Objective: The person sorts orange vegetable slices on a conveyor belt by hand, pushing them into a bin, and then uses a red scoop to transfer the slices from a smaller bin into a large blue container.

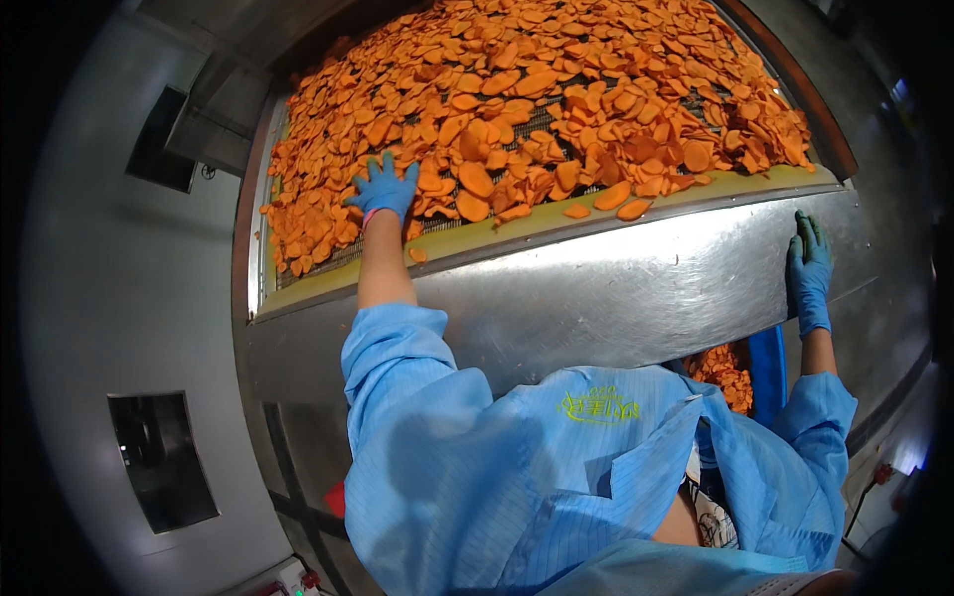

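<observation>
My left hand (384, 192), in a blue glove, is spread over a bed of thin orange vegetable slices (477, 179) at the left front of a mesh conveyor belt (440, 223). Its fingers are apart and I see nothing held in them; the palm is hidden. At the right end of the sloping metal panel (596, 276), my right hand (811, 261) lies with fingers extended, also gloved and holding nothing visible. Darker stains mark its fingertips. Between belt and panel runs a yellowish strip (477, 244), with a few loose slices resting on it.
Below the panel, a blue container (768, 372) holds more orange slices (723, 376), partly hidden by my body. Rusty-brown side rails (809, 89) border the belt. A grey wall with a dark window (162, 462) stands at left. A red object (335, 501) sits low beside my sleeve.
</observation>
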